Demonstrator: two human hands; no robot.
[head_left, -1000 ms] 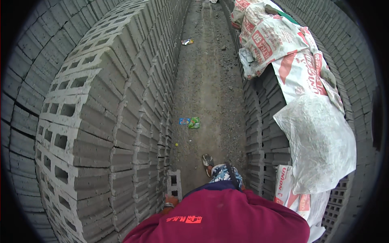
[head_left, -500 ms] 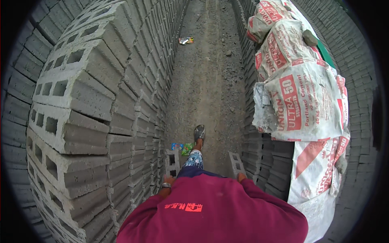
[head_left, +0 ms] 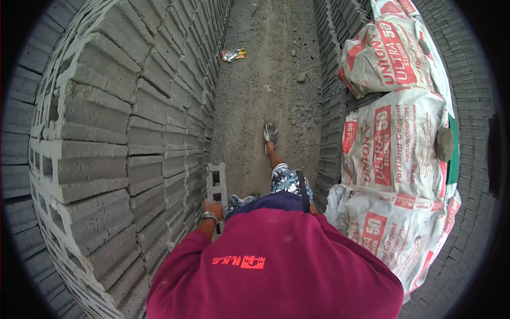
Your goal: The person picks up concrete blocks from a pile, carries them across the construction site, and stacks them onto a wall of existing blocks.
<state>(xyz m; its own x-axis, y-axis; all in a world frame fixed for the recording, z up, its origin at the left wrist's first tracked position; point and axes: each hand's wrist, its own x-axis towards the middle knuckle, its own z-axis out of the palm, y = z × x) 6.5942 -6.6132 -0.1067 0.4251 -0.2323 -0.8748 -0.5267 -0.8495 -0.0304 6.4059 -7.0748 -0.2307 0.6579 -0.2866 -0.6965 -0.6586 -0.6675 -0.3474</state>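
A grey hollow concrete block (head_left: 222, 187) hangs upright at my left side, its square holes showing. My left hand (head_left: 213, 209), with a watch or bracelet at the wrist, is closed on the block's near upper part. Down at my right side my right hand (head_left: 313, 209) shows only in part beside my shorts. It is closed at the near end of a second concrete block (head_left: 304, 190), of which only a thin dark edge can be seen. My sleeves and body hide the lower parts of both blocks.
A tall wall of stacked hollow blocks (head_left: 98, 119) rises close on my left. Another block stack (head_left: 330, 106) lines the right, with cement bags (head_left: 409, 141) and stones (head_left: 444, 144) on it. Between them runs a narrow gravel path (head_left: 265, 90) with a crumpled wrapper (head_left: 234, 55) and loose stones.
I have walked forward along the path, one foot now striding ahead. Both blocks came along in my hands; the right one has turned from showing its holes to nearly edge-on.
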